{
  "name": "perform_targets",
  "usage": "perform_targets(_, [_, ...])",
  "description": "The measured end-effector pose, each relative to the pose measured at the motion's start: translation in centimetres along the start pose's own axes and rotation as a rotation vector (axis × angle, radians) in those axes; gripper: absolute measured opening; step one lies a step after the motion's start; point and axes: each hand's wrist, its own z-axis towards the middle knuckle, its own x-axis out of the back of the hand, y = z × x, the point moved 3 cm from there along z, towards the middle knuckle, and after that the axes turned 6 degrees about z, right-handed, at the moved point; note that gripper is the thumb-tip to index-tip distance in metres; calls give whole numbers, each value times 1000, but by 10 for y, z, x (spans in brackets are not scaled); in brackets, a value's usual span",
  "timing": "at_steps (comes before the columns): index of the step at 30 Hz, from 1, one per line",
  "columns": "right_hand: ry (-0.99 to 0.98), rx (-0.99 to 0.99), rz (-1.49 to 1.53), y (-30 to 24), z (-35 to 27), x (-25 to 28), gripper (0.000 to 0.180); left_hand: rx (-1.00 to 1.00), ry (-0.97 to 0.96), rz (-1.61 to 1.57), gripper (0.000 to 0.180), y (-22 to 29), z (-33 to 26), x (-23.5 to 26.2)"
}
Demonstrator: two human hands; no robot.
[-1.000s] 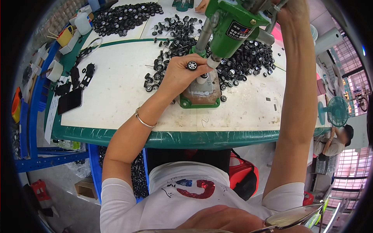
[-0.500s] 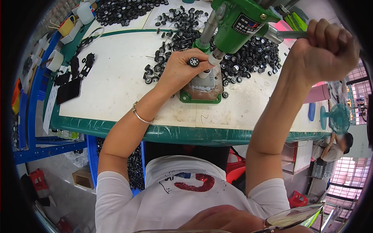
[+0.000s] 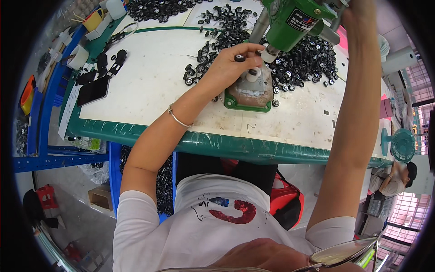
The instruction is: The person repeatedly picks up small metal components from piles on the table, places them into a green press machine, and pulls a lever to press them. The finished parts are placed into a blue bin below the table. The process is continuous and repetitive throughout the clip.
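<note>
My left hand (image 3: 233, 65) reaches in beside a green hand press (image 3: 292, 27), its fingers closed on a small black toy wheel (image 3: 239, 58). Close to its fingertips, just under the white press tip (image 3: 269, 55), sits another dark wheel, partly hidden. A further wheel (image 3: 253, 72) rests on the white holder on the press base (image 3: 249, 100). My right hand (image 3: 360, 16) is raised at the top edge, closed around the end of the press lever (image 3: 337, 21); its fingers are partly cut off by the picture edge.
Piles of black wheels, some on thin axles, lie behind and right of the press (image 3: 308, 59). At left are a black phone (image 3: 94, 90) and black plastic parts (image 3: 118, 62). A small green fan (image 3: 402, 145) stands right. Another person (image 3: 393, 179) sits at far right.
My right hand has gone up and away with the lever, and the press tip has lifted off the holder. My left hand stays beside the press, its wheel turned. The whole view has shifted.
</note>
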Motion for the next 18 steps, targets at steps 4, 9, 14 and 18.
perform_targets(4, [-348, -356, 354, 30, 72, 73, 17, 6, 17, -126, 22, 2, -6, 22])
perform_targets(9, [29, 18, -110, 1, -47, 26, 17, 160, 78, -429, 26, 6, -40, 46])
perform_targets(14, [30, -137, -663, 18, -129, 101, 24, 370, 81, -68, 28, -10, -74, 73])
perform_targets(18, [-299, -448, -890, 58, -217, 105, 22, 96, 21, 483, 21, -14, -86, 57])
